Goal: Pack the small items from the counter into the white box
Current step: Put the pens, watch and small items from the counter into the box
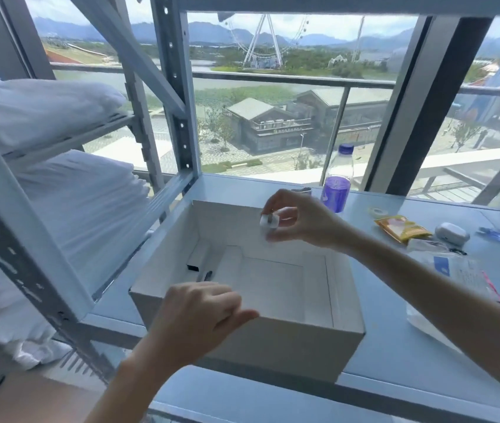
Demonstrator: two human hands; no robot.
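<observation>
The white box (pixel 297 340) stands open on the grey counter (pixel 395 355), and a small black item (pixel 194 267) and a dark pen-like piece (pixel 207 275) lie inside at its left. My right hand (pixel 300 221) hovers over the box's far side and pinches a small white item (pixel 268 221) between thumb and fingers. My left hand (pixel 199 315) sits at the box's near left rim with fingers curled; I cannot tell whether it grips the rim.
To the right of the box lie a yellow packet (pixel 401 228), a white earbud case (pixel 451 233), a tape roll (pixel 378 211), a blue clip (pixel 494 233) and a clear plastic bag (pixel 453 276). A purple bottle (pixel 337 181) stands behind. Shelving with white bedding (pixel 59 215) fills the left.
</observation>
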